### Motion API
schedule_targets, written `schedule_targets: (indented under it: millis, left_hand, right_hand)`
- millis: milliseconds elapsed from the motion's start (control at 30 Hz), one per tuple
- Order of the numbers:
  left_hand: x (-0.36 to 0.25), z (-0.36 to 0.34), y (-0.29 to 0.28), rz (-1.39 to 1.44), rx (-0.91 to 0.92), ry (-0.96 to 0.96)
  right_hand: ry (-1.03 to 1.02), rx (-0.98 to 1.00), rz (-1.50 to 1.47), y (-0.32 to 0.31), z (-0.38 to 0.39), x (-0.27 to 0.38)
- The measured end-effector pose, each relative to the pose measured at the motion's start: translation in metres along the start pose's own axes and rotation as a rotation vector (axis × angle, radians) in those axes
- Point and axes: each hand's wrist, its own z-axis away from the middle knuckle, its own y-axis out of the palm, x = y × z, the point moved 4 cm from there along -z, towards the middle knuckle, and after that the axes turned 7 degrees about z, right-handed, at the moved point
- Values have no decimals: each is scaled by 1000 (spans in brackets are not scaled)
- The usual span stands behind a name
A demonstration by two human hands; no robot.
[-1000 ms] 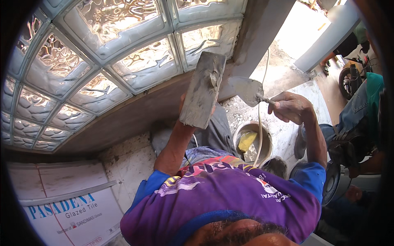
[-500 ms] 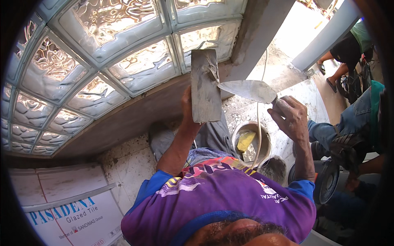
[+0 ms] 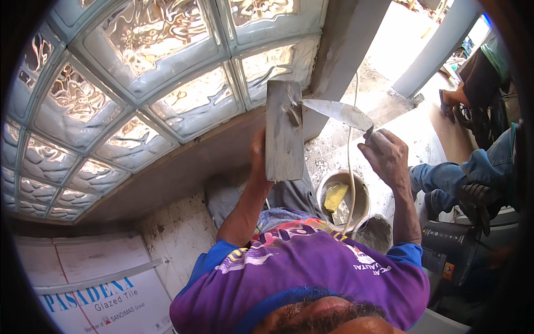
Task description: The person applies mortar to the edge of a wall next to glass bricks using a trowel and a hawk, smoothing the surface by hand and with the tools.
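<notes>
The step in hand appears to be working mortar (image 3: 293,116) on the grey board (image 3: 285,146) with the trowel (image 3: 344,113). The board is held raised, to the left of and beyond the bucket (image 3: 365,196). The left hand (image 3: 257,149) grips it from beneath; most of its fingers are hidden. The right hand (image 3: 385,157), right of the bucket, closes its fingers around the trowel handle; blade contact with the board cannot be confirmed. The next move likely calls for a steady board and controlled blade angle. The bucket contains a yellow item (image 3: 335,197) and a pale flat piece (image 3: 340,214).
</notes>
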Motion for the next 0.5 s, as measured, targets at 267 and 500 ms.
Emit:
schedule_targets:
  millis: [267, 500]
  left_hand:
    - [6, 1, -30, 220, 82, -88]
    - [-7, 18, -42, 332, 135, -81]
  right_hand:
    - [313, 46, -911, 22, -49, 20]
    - [248, -64, -1128, 30, -105, 51]
